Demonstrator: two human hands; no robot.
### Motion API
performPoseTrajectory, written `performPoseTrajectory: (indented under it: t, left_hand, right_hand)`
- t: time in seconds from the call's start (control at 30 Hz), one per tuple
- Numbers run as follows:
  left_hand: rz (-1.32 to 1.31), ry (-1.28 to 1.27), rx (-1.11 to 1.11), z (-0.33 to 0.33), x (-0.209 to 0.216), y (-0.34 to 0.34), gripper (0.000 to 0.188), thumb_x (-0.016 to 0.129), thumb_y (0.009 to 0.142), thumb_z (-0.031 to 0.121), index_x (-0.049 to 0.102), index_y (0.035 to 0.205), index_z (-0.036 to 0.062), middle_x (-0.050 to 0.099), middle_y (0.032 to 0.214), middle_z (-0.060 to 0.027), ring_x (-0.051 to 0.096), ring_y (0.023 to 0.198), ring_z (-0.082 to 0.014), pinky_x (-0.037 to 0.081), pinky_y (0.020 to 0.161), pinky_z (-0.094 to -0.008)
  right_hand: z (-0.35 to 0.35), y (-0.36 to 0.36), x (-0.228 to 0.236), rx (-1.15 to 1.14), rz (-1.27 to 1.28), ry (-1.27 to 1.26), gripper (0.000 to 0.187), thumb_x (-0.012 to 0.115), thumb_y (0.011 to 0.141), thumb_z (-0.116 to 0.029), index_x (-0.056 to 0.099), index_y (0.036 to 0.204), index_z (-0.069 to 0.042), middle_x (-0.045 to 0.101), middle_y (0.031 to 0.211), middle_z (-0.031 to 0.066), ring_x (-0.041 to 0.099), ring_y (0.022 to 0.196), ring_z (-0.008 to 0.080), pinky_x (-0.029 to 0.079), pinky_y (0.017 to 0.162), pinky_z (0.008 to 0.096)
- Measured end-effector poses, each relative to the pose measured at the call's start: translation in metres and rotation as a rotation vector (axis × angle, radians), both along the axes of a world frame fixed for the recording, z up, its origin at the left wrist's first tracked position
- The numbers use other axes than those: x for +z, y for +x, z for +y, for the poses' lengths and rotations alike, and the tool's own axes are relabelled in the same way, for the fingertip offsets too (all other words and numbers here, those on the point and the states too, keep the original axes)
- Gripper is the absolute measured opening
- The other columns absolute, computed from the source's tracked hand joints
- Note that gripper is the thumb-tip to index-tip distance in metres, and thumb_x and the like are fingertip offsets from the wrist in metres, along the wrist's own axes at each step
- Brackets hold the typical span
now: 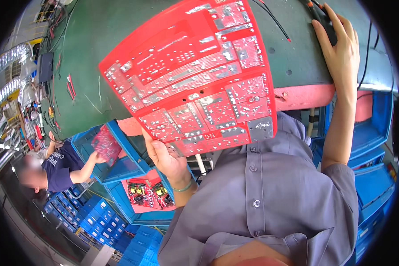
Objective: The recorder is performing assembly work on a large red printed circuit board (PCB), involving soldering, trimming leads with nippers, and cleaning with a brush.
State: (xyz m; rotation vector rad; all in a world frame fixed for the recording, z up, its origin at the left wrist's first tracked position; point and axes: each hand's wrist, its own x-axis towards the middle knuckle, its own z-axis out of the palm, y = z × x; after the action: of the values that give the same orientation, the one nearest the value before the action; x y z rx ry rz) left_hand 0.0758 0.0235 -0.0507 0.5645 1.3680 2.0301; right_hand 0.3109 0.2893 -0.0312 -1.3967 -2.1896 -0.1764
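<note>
My left hand (pixel 167 160) grips a large red circuit board (pixel 186 95) by its near left edge, the thumb lying against the visible face. The board is held up over the front edge of the green bench (pixel 86 88), and silvery solder joints and bands cover the side that shows. My right hand (pixel 345 51) rests at the far right of the bench, thumb and fingers around a black tool with some orange (pixel 327 24). Its exact kind is partly hidden by the fingers.
Left of me, a co-worker's hand (pixel 97 158) holds another red board (pixel 107 144) at a blue crate (pixel 139 166). A lower crate holds boards with components (pixel 150 193). Blue bins (pixel 372 131) stand at right. Black wires (pixel 277 24) and red leads (pixel 71 87) lie on the bench.
</note>
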Motion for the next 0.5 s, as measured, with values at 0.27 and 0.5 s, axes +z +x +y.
performPoseTrajectory:
  t: [0.27,0.5]
  left_hand:
    - [0.048,-0.068,-0.017,0.003,-0.008,0.000,0.053,0.042,0.091,0.025,0.026,0.131,-0.0054,0.045,0.124,-0.0118,0.047,0.106,-0.0151,0.038,0.089,-0.0279]
    - [0.002,0.026,-0.130,0.007,-0.007,-0.002,0.057,0.043,0.091,0.028,0.025,0.130,-0.0085,0.041,0.127,-0.0118,0.041,0.113,-0.0150,0.032,0.093,-0.0272]
  right_hand:
    - [0.004,0.008,-0.014,0.018,-0.014,-0.046,0.036,0.059,0.081,-0.026,0.055,0.114,-0.012,0.055,0.102,0.0106,0.053,0.095,0.0258,0.041,0.082,0.0333]
    - [0.009,0.014,-0.007,0.003,-0.071,-0.057,0.037,0.056,0.083,-0.028,0.053,0.117,-0.013,0.054,0.102,0.0119,0.052,0.096,0.0264,0.040,0.082,0.0345]
